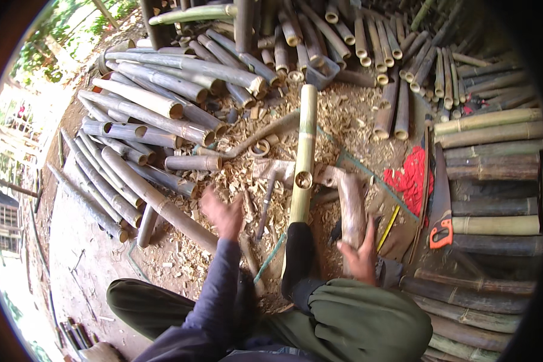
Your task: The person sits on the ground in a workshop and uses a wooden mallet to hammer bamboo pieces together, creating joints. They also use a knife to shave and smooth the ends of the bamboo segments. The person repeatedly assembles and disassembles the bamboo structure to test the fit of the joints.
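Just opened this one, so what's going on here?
A seated person's black-clad foot rests at the near end of a bamboo pole that has a hole in its side. The left hand is open and empty above scattered wood chips. The right hand is at a bent wooden piece; whether its fingers grip it is unclear.

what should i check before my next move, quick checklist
1. Left hand free: ok, the left hand is open and holds nothing visible.
2. Right hand's grip: cannot tell, the right hand is at the bent piece of wood, but a firm hold is not clear.
3. Foot on the bamboo: ok, the black-clad foot covers the near part of the holed bamboo tube.
4. Ground clear: not ok, wood chips litter it.
5. Orange-handled handsaw away from both hands: ok, off to the right.
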Action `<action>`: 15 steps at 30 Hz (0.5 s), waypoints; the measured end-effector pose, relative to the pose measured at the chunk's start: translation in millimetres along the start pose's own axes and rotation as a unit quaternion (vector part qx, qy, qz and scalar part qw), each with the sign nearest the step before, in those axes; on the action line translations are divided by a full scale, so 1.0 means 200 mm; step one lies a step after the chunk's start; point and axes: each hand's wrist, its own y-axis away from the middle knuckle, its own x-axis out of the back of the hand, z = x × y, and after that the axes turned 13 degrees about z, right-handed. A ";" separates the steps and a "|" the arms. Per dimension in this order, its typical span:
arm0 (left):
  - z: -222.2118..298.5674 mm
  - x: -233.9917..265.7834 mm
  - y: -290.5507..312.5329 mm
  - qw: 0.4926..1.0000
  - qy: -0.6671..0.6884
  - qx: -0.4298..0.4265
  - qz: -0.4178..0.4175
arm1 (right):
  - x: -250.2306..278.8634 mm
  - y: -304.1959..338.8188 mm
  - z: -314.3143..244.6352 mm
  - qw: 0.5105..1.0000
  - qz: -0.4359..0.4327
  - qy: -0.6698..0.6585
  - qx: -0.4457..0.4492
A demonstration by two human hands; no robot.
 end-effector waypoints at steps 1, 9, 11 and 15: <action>0.08 0.18 0.01 0.992 -0.039 0.112 0.036 | 0.03 0.10 0.08 0.999 0.005 -0.007 -0.044; -0.87 0.13 -0.24 0.931 0.042 0.339 0.128 | 0.12 0.68 0.37 0.973 0.063 0.141 -0.171; -0.76 0.19 -0.22 0.912 0.117 0.376 0.115 | 0.17 0.70 0.40 0.974 0.050 0.137 -0.173; -0.55 0.26 -0.07 0.863 0.399 0.292 0.107 | 0.18 0.62 0.39 0.984 0.015 0.115 -0.134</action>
